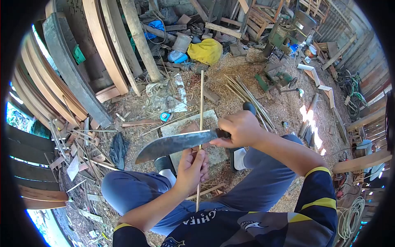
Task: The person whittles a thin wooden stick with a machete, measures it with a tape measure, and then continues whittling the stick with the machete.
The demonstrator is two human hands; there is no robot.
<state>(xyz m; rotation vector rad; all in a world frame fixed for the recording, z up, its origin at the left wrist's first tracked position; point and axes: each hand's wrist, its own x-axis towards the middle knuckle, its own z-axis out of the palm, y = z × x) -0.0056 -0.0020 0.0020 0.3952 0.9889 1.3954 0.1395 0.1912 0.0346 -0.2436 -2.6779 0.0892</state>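
My right hand (238,128) is closed round the dark handle of a large machete, its round pommel showing above the fist. The broad blade (177,145) points left and lies across a thin bamboo strip (202,99). Just below the blade, my left hand (192,166) grips that strip, which stands upright in view and runs down towards my lap. Beneath the blade and the strip is a flat grey slab (216,154) on the ground, between my feet.
More bamboo strips (251,101) lie ahead on the shavings. A tape measure (165,117), a black plastic bag (119,150) and wood scraps are on the left. Farther off are a yellow sack (205,52) and a green machine (286,35). Curved boards (74,68) lean at the left.
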